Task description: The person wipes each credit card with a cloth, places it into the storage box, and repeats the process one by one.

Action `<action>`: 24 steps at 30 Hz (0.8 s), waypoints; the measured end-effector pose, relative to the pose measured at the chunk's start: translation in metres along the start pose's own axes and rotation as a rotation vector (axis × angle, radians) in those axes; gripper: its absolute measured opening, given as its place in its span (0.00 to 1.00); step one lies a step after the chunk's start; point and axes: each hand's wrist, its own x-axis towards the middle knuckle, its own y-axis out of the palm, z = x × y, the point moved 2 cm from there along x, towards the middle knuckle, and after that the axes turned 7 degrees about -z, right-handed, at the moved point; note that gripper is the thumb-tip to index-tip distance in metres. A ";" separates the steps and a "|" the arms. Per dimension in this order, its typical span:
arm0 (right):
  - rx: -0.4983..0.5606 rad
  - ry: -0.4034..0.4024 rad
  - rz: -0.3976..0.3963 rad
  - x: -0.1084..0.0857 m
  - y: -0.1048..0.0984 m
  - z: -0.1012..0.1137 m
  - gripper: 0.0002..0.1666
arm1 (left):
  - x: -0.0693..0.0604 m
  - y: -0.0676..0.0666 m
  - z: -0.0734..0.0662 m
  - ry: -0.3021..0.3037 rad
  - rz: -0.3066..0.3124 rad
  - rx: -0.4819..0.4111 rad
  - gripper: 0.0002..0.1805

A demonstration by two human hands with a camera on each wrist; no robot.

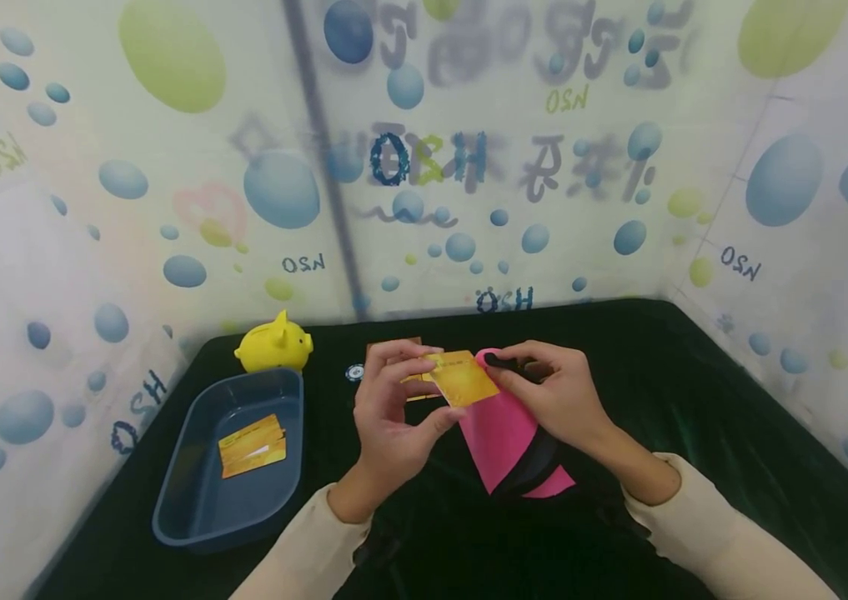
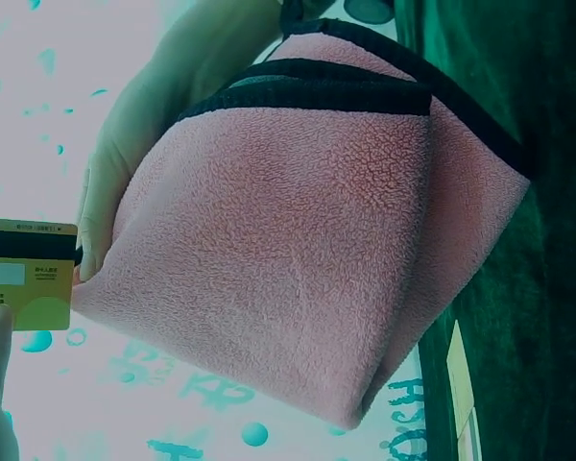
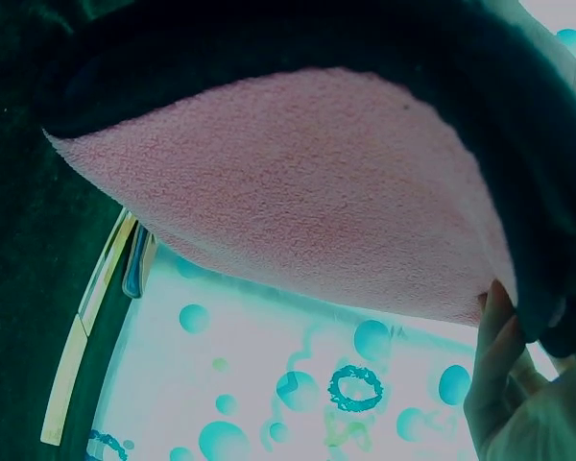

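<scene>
Between thumb and fingers, my left hand holds a gold card up over the table. The left wrist view shows the card's back, with a dark stripe and a pale strip. Beside it, my right hand pinches a pink cloth with black edging by its upper part. The cloth hangs down in folds, its fuzzy side filling much of the left wrist view. Card and cloth edge are very close in the head view; whether they touch I cannot tell.
A blue-grey basin on the left holds gold cards. Behind it stands a yellow piggy bank. A round patterned disc and more cards, partly hidden by my left hand, lie on the dark green tablecloth.
</scene>
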 end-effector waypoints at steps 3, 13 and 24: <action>-0.002 0.002 0.002 -0.001 0.000 -0.002 0.14 | 0.000 0.000 0.001 -0.032 -0.020 -0.013 0.22; 0.001 0.005 -0.001 0.001 -0.003 -0.004 0.14 | 0.001 -0.002 0.004 -0.093 -0.075 0.021 0.24; -0.002 -0.001 -0.015 0.001 -0.006 -0.004 0.14 | 0.001 -0.004 0.005 -0.116 -0.097 0.056 0.24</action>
